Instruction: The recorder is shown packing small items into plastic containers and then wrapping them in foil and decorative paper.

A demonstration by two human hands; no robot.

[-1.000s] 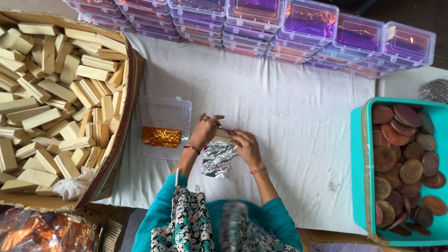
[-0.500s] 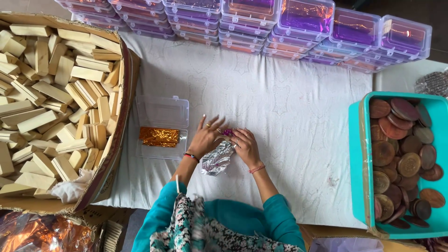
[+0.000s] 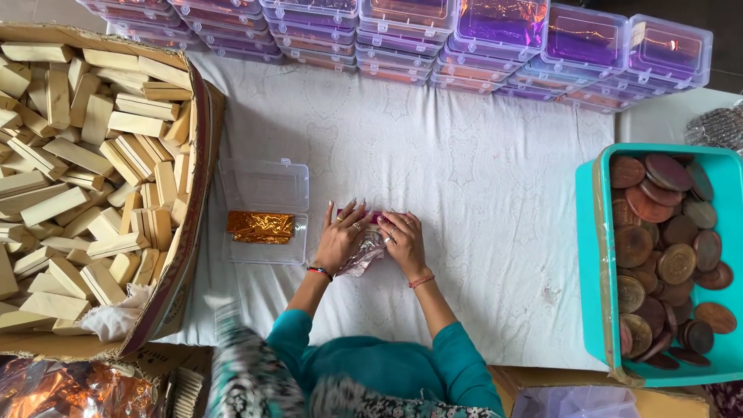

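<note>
Foil-wrapped block (image 3: 362,254), long axis 3-to-9 o'clock, pressed on the desk (image 3: 480,178) beneath left hand (image 3: 340,238) and right hand (image 3: 402,241), fingers spread flat, equally near.

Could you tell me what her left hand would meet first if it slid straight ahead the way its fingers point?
Beyond the left hand lies bare white cloth, then probably the stacked clear boxes at the far edge.

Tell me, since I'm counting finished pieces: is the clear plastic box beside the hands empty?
No, the clear plastic box holds one gold foil-wrapped bar.
</note>
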